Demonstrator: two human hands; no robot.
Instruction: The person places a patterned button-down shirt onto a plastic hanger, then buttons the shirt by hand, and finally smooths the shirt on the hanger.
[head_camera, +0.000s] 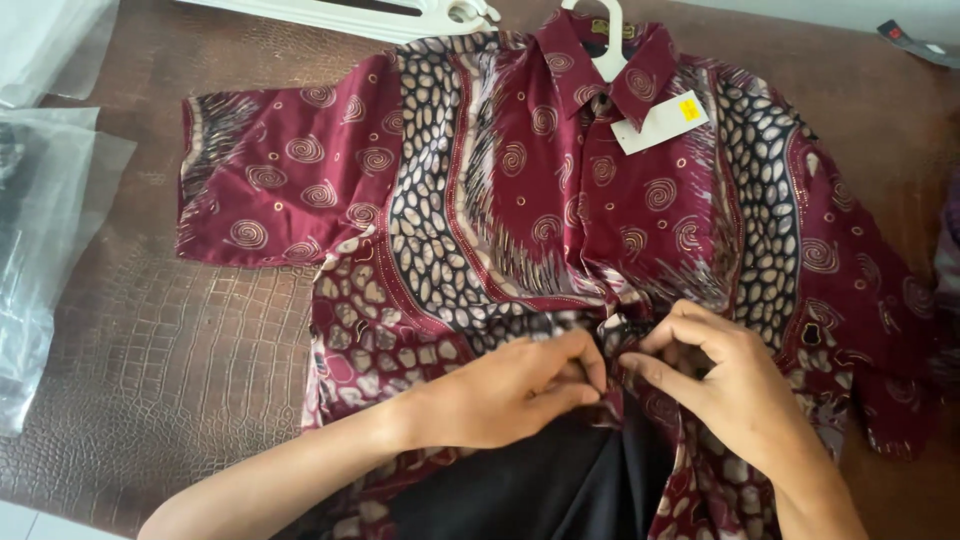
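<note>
A maroon patterned short-sleeved shirt (520, 190) lies flat on a brown textured surface, still on a white hanger (598, 40). A white paper tag (660, 122) with a yellow sticker hangs at its collar. My left hand (510, 390) pinches the left edge of the shirt's front opening near the middle. My right hand (720, 380) pinches the opposite edge, fingertips meeting the left hand's. Below my hands the front gapes, showing the black lining (540, 480).
The brown crocodile-textured surface (170, 350) spreads around the shirt. Clear plastic bags (40, 220) lie at the left edge. Another white hanger (400, 15) rests at the top. A dark strip (915, 42) lies at the top right.
</note>
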